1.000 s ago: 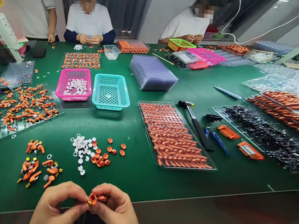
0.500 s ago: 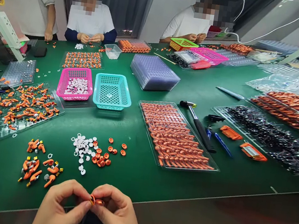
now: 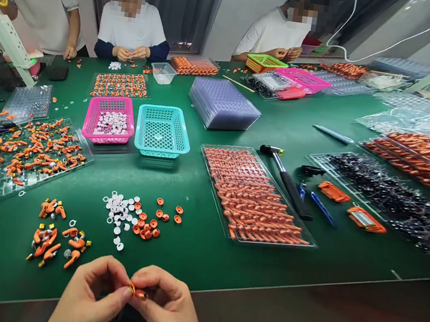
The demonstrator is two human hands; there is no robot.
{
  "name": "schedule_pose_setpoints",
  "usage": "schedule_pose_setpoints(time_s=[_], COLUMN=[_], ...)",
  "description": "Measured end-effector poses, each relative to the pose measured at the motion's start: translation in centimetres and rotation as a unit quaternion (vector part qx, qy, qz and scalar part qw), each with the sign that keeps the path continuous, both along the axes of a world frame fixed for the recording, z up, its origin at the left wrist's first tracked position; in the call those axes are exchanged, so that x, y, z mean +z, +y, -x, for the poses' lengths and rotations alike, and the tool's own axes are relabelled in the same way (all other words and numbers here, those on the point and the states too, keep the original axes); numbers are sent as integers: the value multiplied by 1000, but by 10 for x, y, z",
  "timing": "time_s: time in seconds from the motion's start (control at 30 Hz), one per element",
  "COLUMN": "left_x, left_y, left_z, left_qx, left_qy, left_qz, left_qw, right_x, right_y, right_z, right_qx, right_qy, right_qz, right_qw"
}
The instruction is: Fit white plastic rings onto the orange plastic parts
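Note:
At the table's front edge, my left hand (image 3: 92, 296) and my right hand (image 3: 169, 306) meet fingertip to fingertip. Both pinch one small orange earbud shell (image 3: 141, 295); the fingers cover much of it. Just beyond lie loose white discs (image 3: 119, 208) and several round orange caps (image 3: 147, 233) with dark openings. To the left of these, orange earbud pieces (image 3: 50, 252) with yellow and silver bits attached rest in small heaps.
Beyond are a pink basket (image 3: 88, 121) of white discs, a turquoise basket (image 3: 138, 142), and stacked clear trays (image 3: 226, 110). To the right lie a tray of orange parts (image 3: 252, 198), a hammer (image 3: 291, 185) and black parts (image 3: 390, 196). Co-workers (image 3: 131, 29) are across the table.
The orange earbud shell has turned slightly between my fingertips, its free end dipping a little. My hands stay almost in place, and the view has shifted slightly.

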State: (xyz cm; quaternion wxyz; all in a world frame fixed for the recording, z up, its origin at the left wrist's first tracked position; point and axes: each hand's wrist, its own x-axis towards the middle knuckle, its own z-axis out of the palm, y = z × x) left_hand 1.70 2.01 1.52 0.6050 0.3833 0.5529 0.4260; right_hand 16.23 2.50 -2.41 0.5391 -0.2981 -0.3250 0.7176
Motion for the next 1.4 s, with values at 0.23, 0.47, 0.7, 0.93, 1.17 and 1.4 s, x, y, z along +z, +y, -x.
schedule_pose_setpoints(time_s=[0.23,0.47,0.7,0.93,1.17,1.4], left_x=[-5,0,-1,1,2,1], left_y=[-2,-10,-5,-3,-1,-1], left_z=[-1,-1,8,9,7,8], left_qx=[-17,-31,-64,-61,-57,-63], left_qy=[43,279,340,389,412,415], left_qz=[-43,-260,-370,-415,-472,-483], left_qw=[998,924,862,820,777,769], right_x=[-5,-3,3,23,21,11], right_y=[0,-1,1,7,5,2], right_z=[-5,-10,-16,-31,-26,-25], right_qx=[-11,-79,-47,56,83,29], right_qy=[-76,-220,-247,-276,-276,-247], right_qz=[-66,-206,-262,-182,-127,-150], right_qw=[995,950,932,942,949,957])
